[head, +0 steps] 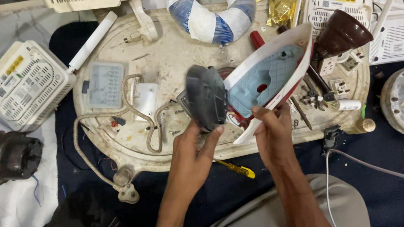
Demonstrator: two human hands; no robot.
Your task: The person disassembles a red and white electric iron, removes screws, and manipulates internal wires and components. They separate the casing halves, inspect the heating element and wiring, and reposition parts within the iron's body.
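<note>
My left hand (191, 153) grips a dark grey plastic cover (206, 96), held upright over the middle of the work board. My right hand (272, 131) holds a white and red clothes-iron shell (267, 76) by its lower edge, with its light blue inside facing me. The two parts almost touch at the centre. Under them lies a red piece, mostly hidden. A braided cord (110, 119) loops across the board to a plug (127, 194) at its near edge.
The oval white board (168, 58) holds a clear parts box (105, 84), screwdrivers and small tools (315, 94) and a dark red lamp shade (343, 33). White routers (26, 85) flank it. A yellow screwdriver (238, 169) lies by my wrists, a motor (6, 157) at left.
</note>
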